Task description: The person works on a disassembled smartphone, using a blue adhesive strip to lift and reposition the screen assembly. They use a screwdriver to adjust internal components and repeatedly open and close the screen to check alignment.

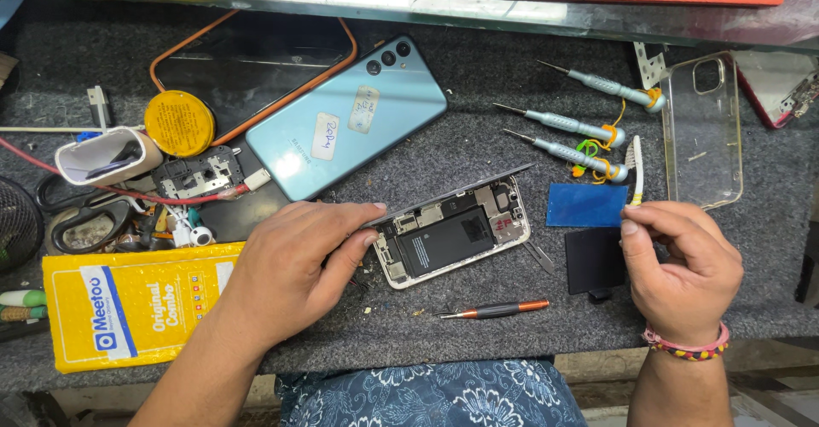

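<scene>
Left hand (294,261): fingers steadying the opened phone (450,238), mid-bench.
Right hand (680,261): pinching a white brush (636,167).
Progress: screen (452,193) lifted, battery exposed; insides untouched, closing up remains.

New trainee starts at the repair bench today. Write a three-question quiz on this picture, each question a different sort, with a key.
1. True or false: the opened phone shows its black battery, its screen lifted along the far edge.
2. What does the left hand touch? A) the opened phone B) the scissors C) the yellow packet
3. Fill in: the right hand pinches a thin white ____.

Key
1. True.
2. A; its fingers rest on the phone's near-left corner.
3. Brush, as it looks; its top stands beside three grey screwdrivers.
</scene>
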